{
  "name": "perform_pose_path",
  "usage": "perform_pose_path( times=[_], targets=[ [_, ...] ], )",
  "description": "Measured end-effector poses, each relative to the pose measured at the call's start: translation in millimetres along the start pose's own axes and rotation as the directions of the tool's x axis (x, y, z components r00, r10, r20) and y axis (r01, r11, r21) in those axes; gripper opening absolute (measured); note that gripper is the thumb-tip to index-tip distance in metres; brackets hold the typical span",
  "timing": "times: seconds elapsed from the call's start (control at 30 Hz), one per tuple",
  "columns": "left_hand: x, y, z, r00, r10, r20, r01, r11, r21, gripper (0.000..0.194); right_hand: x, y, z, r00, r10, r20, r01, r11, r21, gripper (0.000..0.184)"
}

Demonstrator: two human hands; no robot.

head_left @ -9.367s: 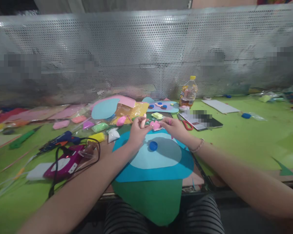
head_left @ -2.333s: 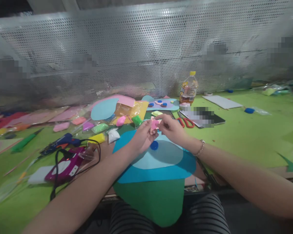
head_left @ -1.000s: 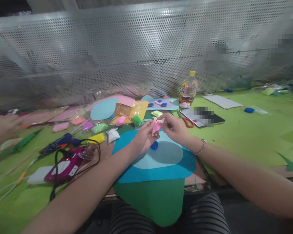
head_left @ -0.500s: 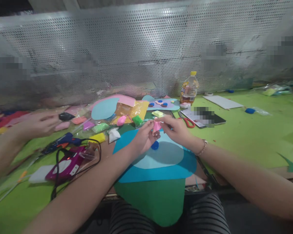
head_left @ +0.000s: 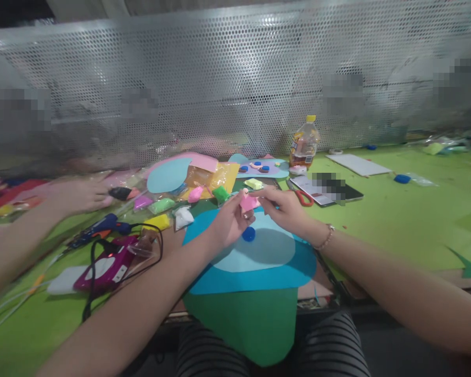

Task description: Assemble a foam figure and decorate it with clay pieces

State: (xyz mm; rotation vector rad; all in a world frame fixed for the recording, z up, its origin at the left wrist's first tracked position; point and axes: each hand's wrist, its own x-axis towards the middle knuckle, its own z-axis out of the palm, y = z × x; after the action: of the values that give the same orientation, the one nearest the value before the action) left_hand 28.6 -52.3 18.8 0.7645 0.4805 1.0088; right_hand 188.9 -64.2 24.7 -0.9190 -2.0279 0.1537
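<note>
Between thumb and fingers, my left hand [head_left: 231,222] holds a small piece of pink modelling clay [head_left: 248,202] with a pale bit at its top. My right hand [head_left: 284,209] has its fingertips pinched at the clay's right edge. Both hands are above layered paper cutouts: a pale blue sheet [head_left: 255,256] on a darker blue sheet [head_left: 220,280], with a green sheet [head_left: 247,319] hanging over the table's front edge. A round blue clay disc [head_left: 248,234] lies on the pale blue sheet, just below my left fingers.
Several clay packets, among them a yellow packet [head_left: 157,222] and a white packet [head_left: 183,217], lie left. Nearby are a glue gun [head_left: 92,230] and a purple power strip [head_left: 105,267]. A co-worker's hand [head_left: 82,193] reaches in. Scissors [head_left: 304,198], a phone-like slab [head_left: 353,192] and a bottle [head_left: 304,144] stand right.
The pink clay has turned and shifted slightly left in my fingers, showing more of its face. At left, the co-worker's hand has moved right, over some packets.
</note>
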Motion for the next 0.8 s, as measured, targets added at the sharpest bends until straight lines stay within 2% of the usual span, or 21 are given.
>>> perform_pose_path(
  times=[0.2,0.4,0.57,0.8],
  targets=[
    [0.3,-1.1,-0.7,1.0,0.021,0.009,-0.022,0.999,0.028,0.023,-1.8,2.9,2.0,1.0,-0.011,0.029,0.01,1.0,0.019,0.025],
    [1.1,-1.7,-1.6,0.998,0.035,0.057,-0.038,0.998,0.04,0.025,0.9,-3.2,2.0,0.996,0.086,-0.002,-0.086,0.996,0.039,0.014],
    [1.4,-2.4,-2.9,0.995,0.016,0.097,-0.018,0.999,0.026,0.02,5.8,-9.5,5.6,0.964,0.265,0.028,-0.265,0.939,0.222,0.016],
    [-1.3,-2.3,1.4,0.994,0.012,0.105,-0.018,0.999,0.05,0.015,9.1,-5.9,11.2,0.956,0.29,0.034,-0.281,0.884,0.373,0.018]
  ],
)
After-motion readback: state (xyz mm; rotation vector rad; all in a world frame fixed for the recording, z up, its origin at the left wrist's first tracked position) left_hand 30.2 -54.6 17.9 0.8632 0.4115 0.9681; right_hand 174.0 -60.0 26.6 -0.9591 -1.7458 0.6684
